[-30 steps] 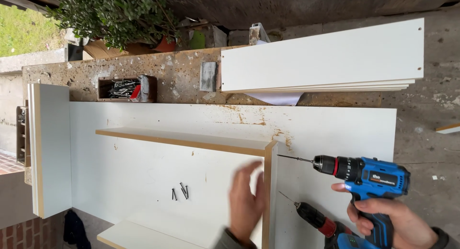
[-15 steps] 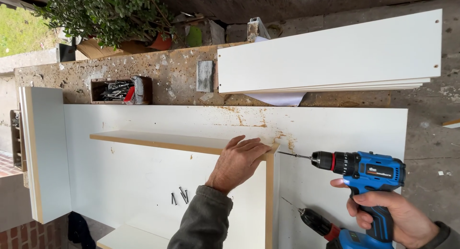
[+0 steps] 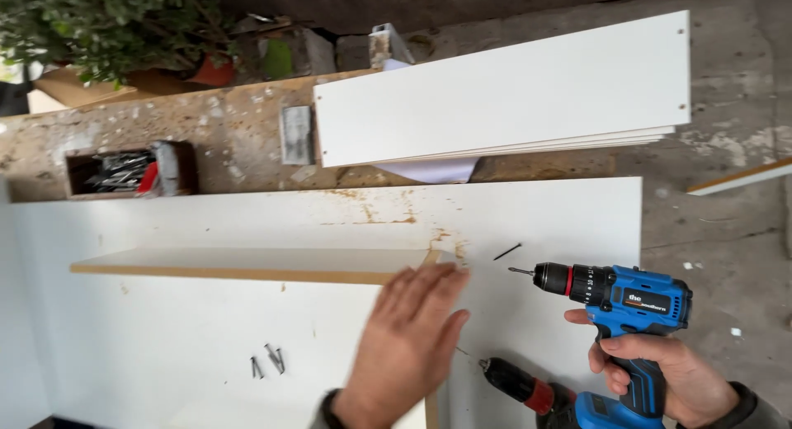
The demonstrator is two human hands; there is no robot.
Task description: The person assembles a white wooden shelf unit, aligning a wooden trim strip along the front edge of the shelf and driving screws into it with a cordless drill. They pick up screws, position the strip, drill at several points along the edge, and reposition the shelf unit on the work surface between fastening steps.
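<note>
head view, starting nearest: the left hand point(image 3: 408, 346) lies flat and spread, fingers together and a little blurred, over the upright white panel point(image 3: 435, 400) whose raw edge runs down under the palm, just below the corner point(image 3: 435, 257) where that panel meets the shelf board point(image 3: 247, 264); the right hand point(image 3: 664, 375) is wrapped shut around the grip of the blue drill point(image 3: 615, 301), whose bit points left toward that corner but sits apart from it, not touching wood; a second drill point(image 3: 520, 386), red and black, lies on the big white base panel point(image 3: 553, 223) just beside and below the blue one; one loose black screw point(image 3: 507, 252) rests on the base panel between the blue drill's tip and the corner, and a few more screws point(image 3: 268, 361) lie on the panel to the left, well apart from the hands; judging by this, the shelf board already stands on its edge against the upright panel, yet no screw head shows at the joint, so the fastening there looks not yet done; farther off, a stack of white boards point(image 3: 503, 91) rests untouched on the stained workbench point(image 3: 223, 124), next to a small open box of fasteners point(image 3: 124, 169), with a leafy shrub point(image 3: 99, 21) at the far left, so more pieces seem left to fit
</note>
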